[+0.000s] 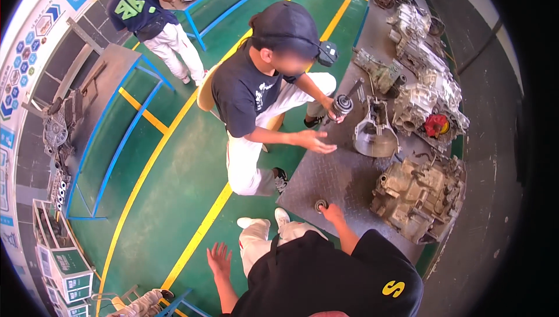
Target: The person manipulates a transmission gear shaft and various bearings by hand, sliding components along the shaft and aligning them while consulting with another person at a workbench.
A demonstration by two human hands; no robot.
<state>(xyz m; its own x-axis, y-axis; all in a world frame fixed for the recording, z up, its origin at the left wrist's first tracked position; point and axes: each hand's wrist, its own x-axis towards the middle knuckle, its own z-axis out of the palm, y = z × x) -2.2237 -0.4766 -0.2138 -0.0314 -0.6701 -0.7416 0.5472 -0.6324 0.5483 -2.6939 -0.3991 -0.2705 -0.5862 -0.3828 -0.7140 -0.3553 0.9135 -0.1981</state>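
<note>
My left hand (219,257) is raised at the lower middle with its fingers spread and nothing in it. My right hand (332,212) grips a small round metal part (320,205) at the near edge of the steel bench (314,177). Right of it sits a large dirty gearbox casing (416,194). Farther up the bench are a bell-shaped housing (372,139) and several silver casings (425,107). A seated co-worker (244,95) across from me holds a gear shaft assembly (342,105) in one hand and holds the other hand (314,141) open above the bench edge.
Another person (148,23) stands at the back left by a blue-framed bench (110,72) with metal parts. White and green boxes (65,273) are stacked at lower left. A grey wall (492,142) runs along the right. A person's legs (137,304) show at the bottom left.
</note>
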